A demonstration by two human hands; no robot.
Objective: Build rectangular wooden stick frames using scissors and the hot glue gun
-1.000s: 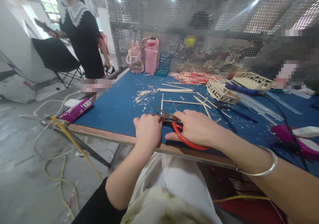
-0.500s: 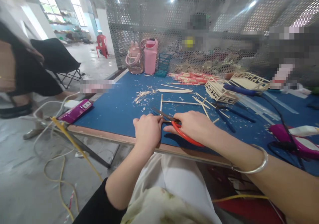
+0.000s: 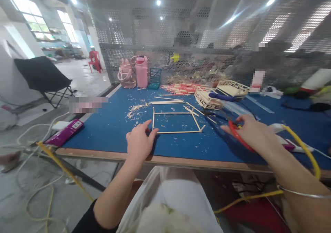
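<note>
My left hand [image 3: 141,139] is at the near left corner of a four-sided frame of thin wooden sticks [image 3: 178,132], thumb and forefinger apart on either side of that corner. Whether the fingertips press on the stick is hard to see. Off to the right and raised over the table, my right hand [image 3: 252,133] is closed around red-handled scissors [image 3: 239,136]; their blades are blurred. Behind the frame lie loose wooden sticks [image 3: 167,102] and a scatter of wood scraps [image 3: 136,109].
Slatted wooden pieces [image 3: 207,98], a blue-handled tool [image 3: 222,97] and a pile of red-tipped sticks [image 3: 182,88] lie toward the back. Pink bottles [image 3: 141,72] stand by the mesh screen [image 3: 124,36]. A purple power strip [image 3: 66,133] sits at the left edge.
My right hand has carried the scissors away from the near left corner, out to the right. My left hand has loosened its fingers at that corner. The view has shifted right.
</note>
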